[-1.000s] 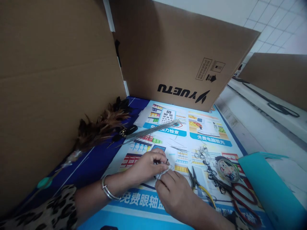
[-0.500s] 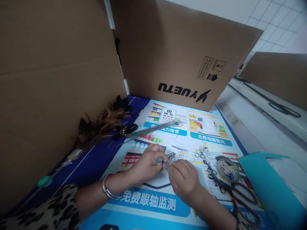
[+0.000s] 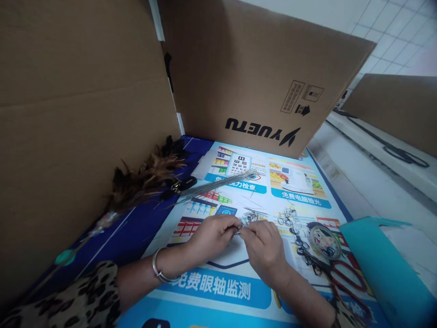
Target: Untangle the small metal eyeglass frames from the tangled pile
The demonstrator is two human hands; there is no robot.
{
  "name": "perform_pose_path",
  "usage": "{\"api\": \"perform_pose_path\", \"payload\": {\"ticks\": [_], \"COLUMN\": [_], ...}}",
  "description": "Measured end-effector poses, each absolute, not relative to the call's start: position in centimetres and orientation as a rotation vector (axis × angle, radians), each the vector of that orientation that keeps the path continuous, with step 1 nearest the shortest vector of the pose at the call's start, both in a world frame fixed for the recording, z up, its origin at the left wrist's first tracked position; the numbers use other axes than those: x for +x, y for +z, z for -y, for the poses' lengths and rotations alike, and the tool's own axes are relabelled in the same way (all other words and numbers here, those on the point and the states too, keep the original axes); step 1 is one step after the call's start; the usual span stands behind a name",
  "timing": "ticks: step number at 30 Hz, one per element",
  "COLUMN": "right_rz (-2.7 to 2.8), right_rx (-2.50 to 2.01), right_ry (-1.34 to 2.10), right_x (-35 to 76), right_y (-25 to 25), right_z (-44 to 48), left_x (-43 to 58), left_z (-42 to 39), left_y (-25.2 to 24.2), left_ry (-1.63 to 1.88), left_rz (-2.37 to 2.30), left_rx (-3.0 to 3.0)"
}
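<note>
**A:** Grip?
**B:** Left hand point(image 3: 218, 232) pinched closed, thumb to finger. Right hand point(image 3: 264, 248) likewise, tips nearly meeting. Fine wire point(image 3: 238, 230) between them, by the look of it; fingers cover most. Just beyond lies a wire tangle point(image 3: 251, 216); can't tell if joined.
**A:** Handling?
**B:** My judgement: left pinch steady, right bending in small turns close to it. Thin stuff, likely to spring or kink.
**A:** Room?
**B:** Rightward, black rings point(image 3: 302, 250) and red-handled scissors point(image 3: 332, 273); yellow handle point(image 3: 277, 298) beside the right forearm. Farther beyond the grip, wire bundle point(image 3: 218, 185), then upright cardboard point(image 3: 266, 82). Safest room, I'd judge: bodyward, over the printed mat point(image 3: 205, 310).
</note>
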State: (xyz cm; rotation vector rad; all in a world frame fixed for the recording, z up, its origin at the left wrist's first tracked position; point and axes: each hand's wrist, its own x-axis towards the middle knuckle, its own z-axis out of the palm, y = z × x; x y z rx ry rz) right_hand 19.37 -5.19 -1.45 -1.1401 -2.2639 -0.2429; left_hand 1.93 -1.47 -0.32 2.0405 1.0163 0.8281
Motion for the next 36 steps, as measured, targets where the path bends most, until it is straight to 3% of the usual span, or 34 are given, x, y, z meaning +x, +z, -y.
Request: {"api": "perform_pose_path", "payload": {"ticks": [9,15,30,36], "right_rz": [2.217,2.179,2.024,2.045], "right_rx": [-1.146,-1.181,-1.159,-1.119], "right_ry": [-0.253,-0.151,0.119,0.120], "right_x": [19.3,19.4,19.0,19.1], "right_y": [-1.7,-1.4,-1.6,-1.4], "right_z": [5.0,5.0,5.0,5.2], "left_x": [1.8,1.9,1.5,1.5], "left_z": [0.8,0.5,1.1,0.8], "left_y": [-0.8,-1.3,-1.0,-0.8], "left_ry": [0.616,0.626,0.876,0.729], "left_rz": [-0.986,-0.997,-0.925,-0.858], "left_rx": [2.152,1.851,1.940,1.716]}}
